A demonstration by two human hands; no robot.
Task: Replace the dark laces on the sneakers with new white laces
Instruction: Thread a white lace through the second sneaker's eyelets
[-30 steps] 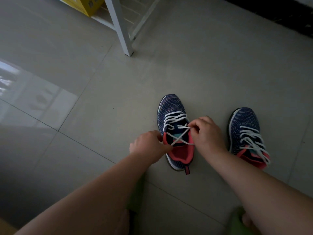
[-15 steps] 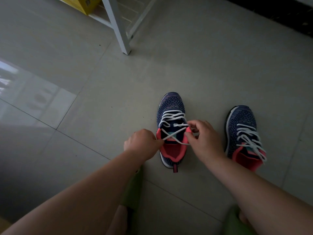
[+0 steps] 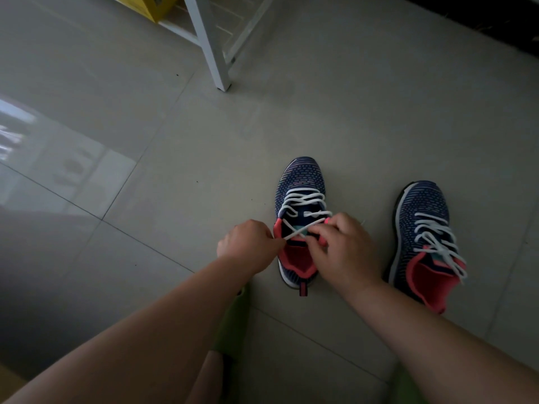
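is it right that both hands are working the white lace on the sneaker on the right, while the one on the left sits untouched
Not quite: the sneakers are swapped. In the head view the left hand and right hand hold the white lace of the left sneaker; the right sneaker sits untouched, already laced white.

Floor tiles (image 3: 350, 112): glossy, smooth, reflective at 9 o'clock. Sneaker uppers (image 3: 303, 177): woven knit cloth, matt, finely ribbed; collar lining (image 3: 297, 258): soft matt fabric. Laces (image 3: 303, 199): flat white woven cloth. Frame leg (image 3: 210, 45) at 12 o'clock: smooth, white-painted.
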